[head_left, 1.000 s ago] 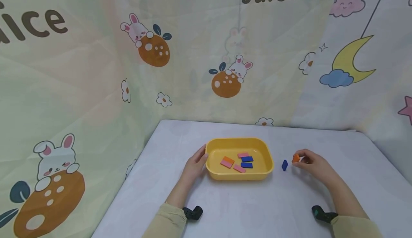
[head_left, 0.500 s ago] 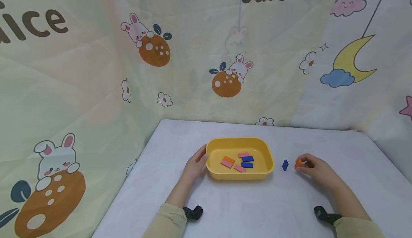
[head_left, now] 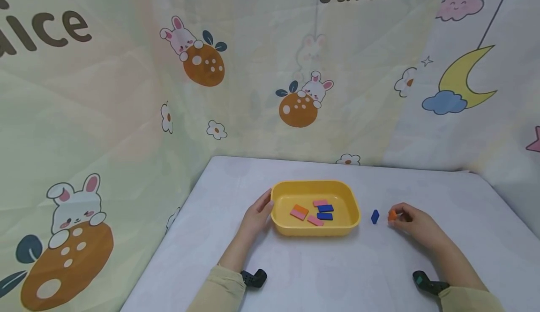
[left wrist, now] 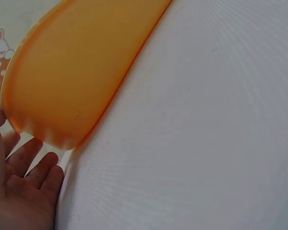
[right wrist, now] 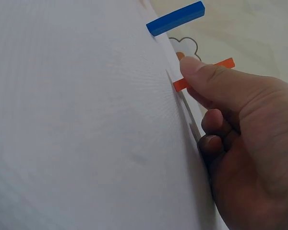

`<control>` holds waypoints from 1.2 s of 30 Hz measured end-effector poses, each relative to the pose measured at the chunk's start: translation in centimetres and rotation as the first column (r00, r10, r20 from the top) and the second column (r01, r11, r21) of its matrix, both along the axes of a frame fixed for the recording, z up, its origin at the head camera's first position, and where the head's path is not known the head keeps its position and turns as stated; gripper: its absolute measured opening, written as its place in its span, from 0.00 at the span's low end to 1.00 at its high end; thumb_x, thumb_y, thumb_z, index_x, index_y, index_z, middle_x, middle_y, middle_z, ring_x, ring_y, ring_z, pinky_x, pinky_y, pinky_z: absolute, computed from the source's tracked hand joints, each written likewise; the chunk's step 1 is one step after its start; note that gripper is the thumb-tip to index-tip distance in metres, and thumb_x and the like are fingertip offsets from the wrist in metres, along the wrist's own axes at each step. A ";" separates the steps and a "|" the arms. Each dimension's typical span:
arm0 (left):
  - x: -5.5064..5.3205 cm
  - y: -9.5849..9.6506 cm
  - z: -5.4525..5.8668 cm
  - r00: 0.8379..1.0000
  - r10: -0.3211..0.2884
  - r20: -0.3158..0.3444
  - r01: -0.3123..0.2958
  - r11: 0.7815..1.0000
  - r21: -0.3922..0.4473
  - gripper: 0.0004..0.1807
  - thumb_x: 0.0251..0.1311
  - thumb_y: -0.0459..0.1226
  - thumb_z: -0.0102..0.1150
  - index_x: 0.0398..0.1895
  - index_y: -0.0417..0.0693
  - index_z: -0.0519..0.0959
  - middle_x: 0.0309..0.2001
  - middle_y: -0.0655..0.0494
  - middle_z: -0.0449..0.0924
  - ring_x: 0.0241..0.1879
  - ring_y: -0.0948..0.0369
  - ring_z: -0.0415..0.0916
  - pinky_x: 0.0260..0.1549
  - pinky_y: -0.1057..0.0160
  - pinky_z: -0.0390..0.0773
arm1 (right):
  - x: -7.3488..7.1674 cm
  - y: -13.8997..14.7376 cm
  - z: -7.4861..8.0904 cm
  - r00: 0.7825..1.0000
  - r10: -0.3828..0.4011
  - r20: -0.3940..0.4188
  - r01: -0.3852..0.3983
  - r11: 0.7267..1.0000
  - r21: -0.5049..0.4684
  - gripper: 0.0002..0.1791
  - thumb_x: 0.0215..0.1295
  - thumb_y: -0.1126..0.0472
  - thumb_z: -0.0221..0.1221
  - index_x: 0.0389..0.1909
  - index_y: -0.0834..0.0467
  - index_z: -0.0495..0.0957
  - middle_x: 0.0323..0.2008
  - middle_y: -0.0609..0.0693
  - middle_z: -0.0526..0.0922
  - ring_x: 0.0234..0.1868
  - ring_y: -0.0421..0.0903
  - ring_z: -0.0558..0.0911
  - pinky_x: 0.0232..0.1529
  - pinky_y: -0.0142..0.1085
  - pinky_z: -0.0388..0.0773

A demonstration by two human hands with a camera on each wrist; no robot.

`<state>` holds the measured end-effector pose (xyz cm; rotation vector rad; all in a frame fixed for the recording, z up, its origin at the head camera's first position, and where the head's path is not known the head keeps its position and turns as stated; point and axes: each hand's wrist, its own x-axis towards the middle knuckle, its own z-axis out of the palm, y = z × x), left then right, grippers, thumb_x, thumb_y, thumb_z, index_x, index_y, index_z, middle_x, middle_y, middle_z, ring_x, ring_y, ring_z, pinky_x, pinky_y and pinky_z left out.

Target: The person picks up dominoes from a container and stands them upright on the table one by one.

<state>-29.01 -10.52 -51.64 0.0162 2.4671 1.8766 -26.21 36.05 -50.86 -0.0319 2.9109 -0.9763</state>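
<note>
At the yellow tray's (head_left: 291,231) left end, my left hand (head_left: 256,216) holds the rim with the thumb, its fingertips against the outer wall. In the left wrist view the left hand's (left wrist: 26,187) ring and little fingers lie off the wall. My right hand (head_left: 415,225) pinches a small orange block (head_left: 392,215) between thumb and fingers, close over the table. The right wrist view shows both ends of the orange block (right wrist: 225,63) jutting past the thumb. To the left of that hand a blue block (head_left: 374,216) stands upright on the table, apart from the orange one.
Inside the tray lie several flat pieces: pink (head_left: 315,221), blue (head_left: 325,216) and orange (head_left: 301,209). The white table (head_left: 337,274) meets a printed cloth backdrop (head_left: 253,148) at its far edge. Each wrist wears a black device (head_left: 254,279).
My right hand has moved slightly right and toward me with the orange block, widening the gap to the standing blue block. The left hand stays at the tray.
</note>
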 end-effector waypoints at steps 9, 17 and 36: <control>0.0 -0.1 0.0 1.000 0.004 0.000 -0.004 1.000 -0.002 0.26 0.69 0.54 0.54 0.70 0.75 0.67 0.70 0.67 0.70 0.73 0.59 0.62 0.73 0.50 0.63 | 0.1 -0.2 0.1 1.000 0.006 0.009 -0.006 1.000 0.007 0.28 0.62 0.45 0.65 0.58 0.56 0.73 0.39 0.52 0.74 0.40 0.49 0.71 0.35 0.34 0.69; 0.1 -0.1 0.0 1.000 -0.002 0.003 0.002 1.000 -0.009 0.27 0.69 0.54 0.54 0.70 0.73 0.67 0.70 0.66 0.69 0.73 0.58 0.62 0.73 0.50 0.63 | 0.1 0.3 1.2 0.996 0.021 0.086 -0.024 0.999 0.027 0.37 0.60 0.37 0.64 0.65 0.53 0.70 0.49 0.54 0.77 0.47 0.51 0.73 0.39 0.35 0.73; 0.2 0.0 0.1 1.000 -0.010 -0.027 0.010 1.000 -0.008 0.26 0.70 0.51 0.53 0.71 0.70 0.67 0.69 0.64 0.70 0.73 0.57 0.63 0.73 0.50 0.62 | -1.3 -4.0 7.4 0.995 0.087 -0.038 -0.089 0.995 -0.042 0.36 0.63 0.32 0.57 0.62 0.53 0.72 0.53 0.55 0.79 0.49 0.51 0.75 0.46 0.43 0.82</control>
